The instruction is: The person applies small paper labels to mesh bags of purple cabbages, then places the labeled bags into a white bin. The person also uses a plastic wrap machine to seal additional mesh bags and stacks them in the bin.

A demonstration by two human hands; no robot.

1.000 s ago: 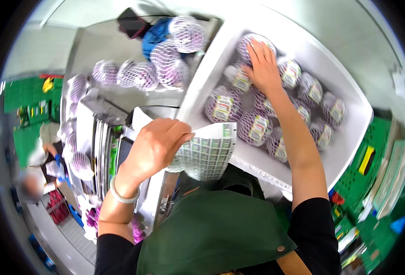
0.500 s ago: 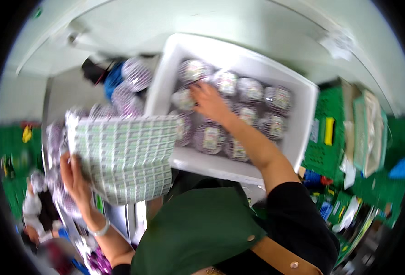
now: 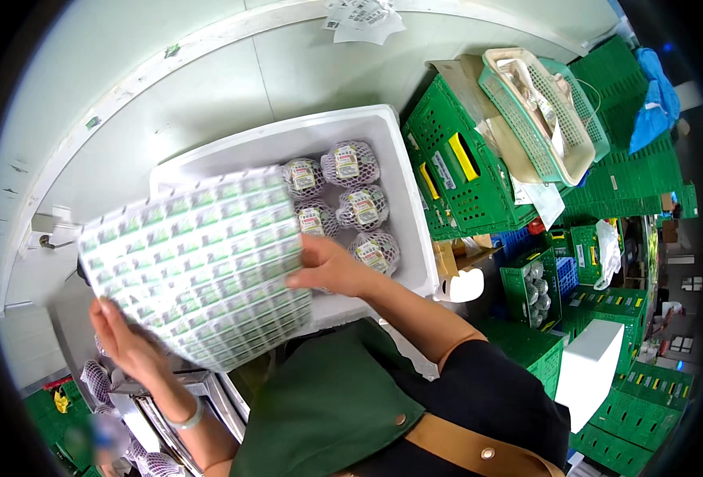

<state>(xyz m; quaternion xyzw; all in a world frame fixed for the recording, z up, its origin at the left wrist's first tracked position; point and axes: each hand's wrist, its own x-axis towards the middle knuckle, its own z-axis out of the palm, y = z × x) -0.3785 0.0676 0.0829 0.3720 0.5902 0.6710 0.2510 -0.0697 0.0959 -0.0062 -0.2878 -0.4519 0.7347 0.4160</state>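
The fingers of our left hand (image 3: pixel 129 347) are closed on the lower-left edge of a label sheet (image 3: pixel 192 266), patterned in green and white rows, which spreads across the left centre of the frame, while those of our right hand (image 3: pixel 335 269) curl at its right edge, where we cannot tell whether they pinch it. Beyond the sheet we see a white box (image 3: pixel 412 187) near the middle of the frame, with round netted packs (image 3: pixel 351 164) in its right part, and just beside it, right of centre, a green crate (image 3: pixel 439 119).
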